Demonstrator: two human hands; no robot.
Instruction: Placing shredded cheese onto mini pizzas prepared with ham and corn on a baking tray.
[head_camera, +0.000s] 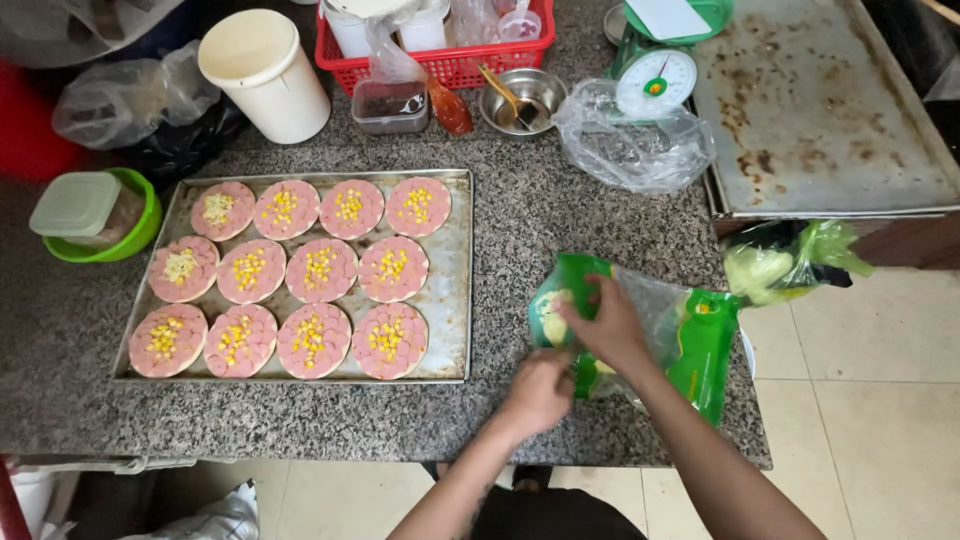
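1. The green bag (690, 340) lies flat on the granite counter (520, 230), at the right near edge, just right of the tray (455, 280).
2. Its long axis runs left to right; the opening points left, toward the tray.
3. The right hand (608, 325) is at the opening, fingers curled on its edge.
4. The left hand (540, 392) is closed, touching the bag's near side.
5. The tray holds twelve round pieces (315, 270) topped with corn.

A speckled grey granite counter (560, 210) stands over a pale tiled floor (860, 400) in even light.
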